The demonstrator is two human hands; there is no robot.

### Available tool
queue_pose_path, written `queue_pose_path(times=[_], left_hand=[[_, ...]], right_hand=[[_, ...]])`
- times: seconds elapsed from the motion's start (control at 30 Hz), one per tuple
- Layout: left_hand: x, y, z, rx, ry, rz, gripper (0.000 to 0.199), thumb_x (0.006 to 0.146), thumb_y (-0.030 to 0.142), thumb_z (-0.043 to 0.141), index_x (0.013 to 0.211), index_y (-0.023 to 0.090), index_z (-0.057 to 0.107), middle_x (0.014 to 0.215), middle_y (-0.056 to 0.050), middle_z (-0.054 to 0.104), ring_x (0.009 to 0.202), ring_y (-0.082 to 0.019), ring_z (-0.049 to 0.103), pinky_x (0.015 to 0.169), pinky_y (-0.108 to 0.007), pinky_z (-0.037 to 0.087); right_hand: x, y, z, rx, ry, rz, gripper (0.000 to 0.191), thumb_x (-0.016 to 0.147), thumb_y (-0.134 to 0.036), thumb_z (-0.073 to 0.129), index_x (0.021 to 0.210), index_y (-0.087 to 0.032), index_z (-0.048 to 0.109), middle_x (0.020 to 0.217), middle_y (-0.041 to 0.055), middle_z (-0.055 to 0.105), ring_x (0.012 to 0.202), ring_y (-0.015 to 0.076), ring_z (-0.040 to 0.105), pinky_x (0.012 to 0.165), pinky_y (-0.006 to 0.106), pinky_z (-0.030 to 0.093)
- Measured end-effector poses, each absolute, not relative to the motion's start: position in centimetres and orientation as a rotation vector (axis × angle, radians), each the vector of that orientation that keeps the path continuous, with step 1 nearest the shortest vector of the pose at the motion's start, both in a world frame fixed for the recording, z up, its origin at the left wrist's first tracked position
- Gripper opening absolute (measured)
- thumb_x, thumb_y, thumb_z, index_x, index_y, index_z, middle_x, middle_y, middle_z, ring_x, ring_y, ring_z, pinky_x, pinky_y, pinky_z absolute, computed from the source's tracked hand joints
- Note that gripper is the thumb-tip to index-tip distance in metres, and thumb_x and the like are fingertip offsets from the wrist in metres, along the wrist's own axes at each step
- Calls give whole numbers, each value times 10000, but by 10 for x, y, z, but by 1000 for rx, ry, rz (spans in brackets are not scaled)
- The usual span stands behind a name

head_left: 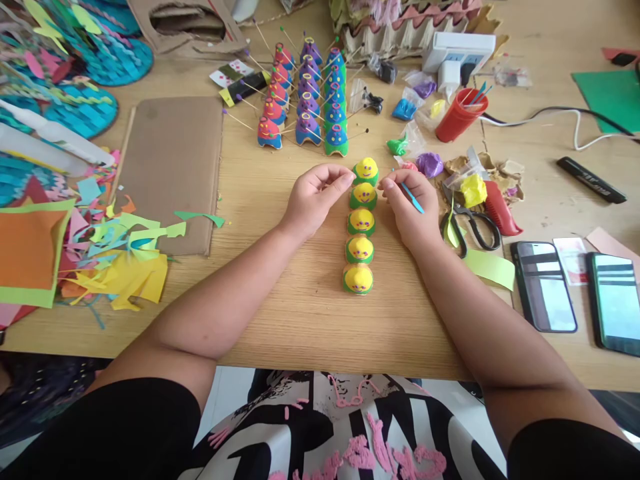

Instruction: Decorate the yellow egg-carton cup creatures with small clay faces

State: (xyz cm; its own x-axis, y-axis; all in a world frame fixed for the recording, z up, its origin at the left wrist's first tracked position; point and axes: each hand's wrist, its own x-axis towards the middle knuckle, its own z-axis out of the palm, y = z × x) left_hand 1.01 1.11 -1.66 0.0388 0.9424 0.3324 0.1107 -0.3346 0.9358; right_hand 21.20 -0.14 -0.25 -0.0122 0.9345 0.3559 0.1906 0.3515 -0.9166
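Across the wood-grain table, the left hand pinches closed (on what, I cannot tell) beside the yellow-and-green egg-carton strip; the right hand grips a blue modelling tool.

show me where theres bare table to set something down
Bare tabletop shows between the cardboard sheet and left hand, and between the yellow-and-green smiley row and the near edge. Crowded: the left, with paper scraps; the right, around scissors and phones.
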Motion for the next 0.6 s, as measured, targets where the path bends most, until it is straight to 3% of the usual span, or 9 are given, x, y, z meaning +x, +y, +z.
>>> queue_pose_path(times=[0.43,0.6], left_hand=[[9,7,-12,1594,1060,1334,517,905,737,690,890,221,715,863,-15,747,787,-129,675,738,-272,557],[10,7,-13,1607,1066,1331,435,871,654,785,920,226,728,893,-8,759,778,-124,680,712,-259,547]], right_hand=[[212,0,-3,-1058,-1482,835,477,947,-705,656,849,-238,650,815,-4,619,738,135,552,695,310,489],[212,-1,-3,-1069,-1494,857,488,898,-718,713,838,-242,627,775,-18,579,685,122,513,622,289,456]])
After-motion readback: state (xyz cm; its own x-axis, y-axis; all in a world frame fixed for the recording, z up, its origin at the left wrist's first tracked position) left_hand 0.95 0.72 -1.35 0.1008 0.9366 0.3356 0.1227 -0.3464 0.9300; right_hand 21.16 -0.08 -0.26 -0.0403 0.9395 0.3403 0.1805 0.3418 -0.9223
